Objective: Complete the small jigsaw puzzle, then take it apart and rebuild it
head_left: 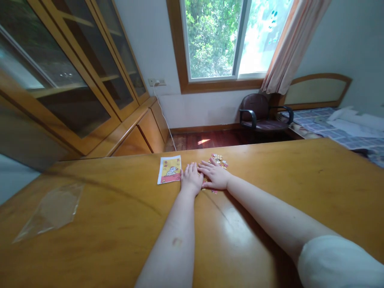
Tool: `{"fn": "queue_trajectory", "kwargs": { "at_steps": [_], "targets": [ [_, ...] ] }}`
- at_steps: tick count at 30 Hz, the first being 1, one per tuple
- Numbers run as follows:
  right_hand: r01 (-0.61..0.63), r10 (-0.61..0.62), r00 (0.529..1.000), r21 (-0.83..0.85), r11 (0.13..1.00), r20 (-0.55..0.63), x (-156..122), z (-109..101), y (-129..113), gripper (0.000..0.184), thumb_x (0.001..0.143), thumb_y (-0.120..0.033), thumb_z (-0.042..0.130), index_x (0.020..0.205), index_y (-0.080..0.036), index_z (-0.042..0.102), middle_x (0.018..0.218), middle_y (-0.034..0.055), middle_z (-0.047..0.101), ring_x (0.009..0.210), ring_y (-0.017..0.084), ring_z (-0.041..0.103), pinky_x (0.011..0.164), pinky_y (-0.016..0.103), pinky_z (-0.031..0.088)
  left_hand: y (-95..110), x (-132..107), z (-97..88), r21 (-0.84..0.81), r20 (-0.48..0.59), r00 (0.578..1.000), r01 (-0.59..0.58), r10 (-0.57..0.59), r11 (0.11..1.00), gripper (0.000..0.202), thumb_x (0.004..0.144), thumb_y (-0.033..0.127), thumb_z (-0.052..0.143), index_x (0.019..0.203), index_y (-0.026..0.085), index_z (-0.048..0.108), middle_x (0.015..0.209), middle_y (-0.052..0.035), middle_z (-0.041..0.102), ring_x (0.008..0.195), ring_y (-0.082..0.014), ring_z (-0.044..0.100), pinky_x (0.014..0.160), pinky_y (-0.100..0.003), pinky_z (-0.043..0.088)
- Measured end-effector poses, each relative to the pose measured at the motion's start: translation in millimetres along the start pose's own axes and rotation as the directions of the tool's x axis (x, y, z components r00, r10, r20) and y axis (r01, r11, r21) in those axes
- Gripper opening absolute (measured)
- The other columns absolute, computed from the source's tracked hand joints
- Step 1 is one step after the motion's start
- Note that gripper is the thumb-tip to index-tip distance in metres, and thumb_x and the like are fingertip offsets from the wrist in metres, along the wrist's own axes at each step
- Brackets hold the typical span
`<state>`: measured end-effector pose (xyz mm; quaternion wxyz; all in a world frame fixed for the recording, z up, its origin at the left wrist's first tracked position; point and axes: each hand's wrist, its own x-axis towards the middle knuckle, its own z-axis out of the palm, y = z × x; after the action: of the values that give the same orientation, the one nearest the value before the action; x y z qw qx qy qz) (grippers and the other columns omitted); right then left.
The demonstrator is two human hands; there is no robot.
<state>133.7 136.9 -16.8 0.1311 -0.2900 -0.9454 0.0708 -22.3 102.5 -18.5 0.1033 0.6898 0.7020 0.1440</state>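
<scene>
My left hand (191,179) lies palm down on the wooden table, fingers stretched forward, beside the right edge of a picture card (169,171) with a white cartoon animal on yellow and red. My right hand (215,175) rests flat with its fingers pointing left, close to the left fingertips. Small jigsaw puzzle pieces (221,161) sit in a loose heap just beyond the right hand. A few more pink and yellow pieces (213,191) show beneath and in front of that hand. How many pieces the palms cover is hidden.
A clear plastic bag (54,208) lies on the table (120,248) at the left. Beyond the far edge stand a glass-door cabinet (87,60), a dark armchair (261,113) and a bed (336,124). A white cord (164,116) hangs from the wall socket.
</scene>
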Motion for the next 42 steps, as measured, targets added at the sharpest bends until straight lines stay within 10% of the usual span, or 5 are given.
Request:
{"fn": "queue_trajectory", "kwargs": {
  "at_steps": [10, 24, 28, 34, 42],
  "targets": [
    [0.102, -0.094, 0.993, 0.123, 0.987, -0.067, -17, -5, -21, 0.051, 0.084, -0.047, 0.059, 0.121, -0.012, 0.058, 0.121, 0.0165, 0.063, 0.118, 0.026, 0.055, 0.104, 0.041, 0.039, 5, -10, -7.1, -0.099, 0.063, 0.977, -0.198, 0.204, 0.975, 0.043, 0.078, 0.023, 0.049, 0.120, 0.024, 0.058, 0.123, -0.0067, 0.058, 0.118, -0.0230, 0.051, 0.111, -0.040, 0.030],
    [-0.089, 0.157, 0.985, 0.552, 0.829, -0.077, -99, -22, -50, 0.032, 0.086, -0.045, 0.053, 0.100, -0.019, 0.067, 0.102, 0.0072, 0.070, 0.098, 0.022, 0.063, 0.091, 0.037, 0.048, 47, -74, 6.9, -0.167, 0.103, 0.933, -0.325, 0.344, 0.931, 0.040, 0.079, 0.028, 0.056, 0.118, 0.021, 0.057, 0.123, -0.0083, 0.056, 0.117, -0.0248, 0.049, 0.103, -0.037, 0.040],
    [-0.193, 0.482, 0.861, 0.771, 0.607, -0.164, -108, -22, -32, 0.038, 0.090, -0.043, 0.041, 0.095, -0.017, 0.067, 0.098, 0.0094, 0.071, 0.095, 0.023, 0.065, 0.087, 0.038, 0.050, 41, -79, 5.9, -0.401, 0.001, 0.952, -0.280, 0.306, 0.872, 0.038, 0.084, 0.030, 0.054, 0.121, 0.020, 0.054, 0.122, -0.0080, 0.057, 0.116, -0.0212, 0.052, 0.105, -0.036, 0.040],
    [-0.373, 0.625, 0.776, 0.739, 0.561, -0.082, -118, -24, -1, 0.028, 0.082, -0.038, 0.056, 0.096, -0.017, 0.067, 0.095, 0.0073, 0.071, 0.087, 0.020, 0.064, 0.084, 0.035, 0.049, 17, -64, -1.3, -0.588, -0.092, 0.971, -0.230, 0.219, 0.775, 0.029, 0.085, 0.023, 0.052, 0.112, 0.018, 0.060, 0.117, -0.0079, 0.062, 0.114, -0.0203, 0.056, 0.104, -0.038, 0.042],
    [-0.378, 0.427, 0.904, 0.523, 0.764, 0.030, -121, -38, -1, 0.015, 0.077, -0.025, 0.060, 0.083, -0.018, 0.072, 0.078, 0.0024, 0.063, 0.068, 0.014, 0.054, 0.065, 0.026, 0.043, 13, -56, -4.0, -0.643, -0.031, 0.992, -0.114, 0.123, 0.757, 0.023, 0.085, 0.021, 0.053, 0.104, 0.017, 0.065, 0.106, -0.0069, 0.067, 0.101, -0.0194, 0.062, 0.094, -0.036, 0.048]
  ]
}}
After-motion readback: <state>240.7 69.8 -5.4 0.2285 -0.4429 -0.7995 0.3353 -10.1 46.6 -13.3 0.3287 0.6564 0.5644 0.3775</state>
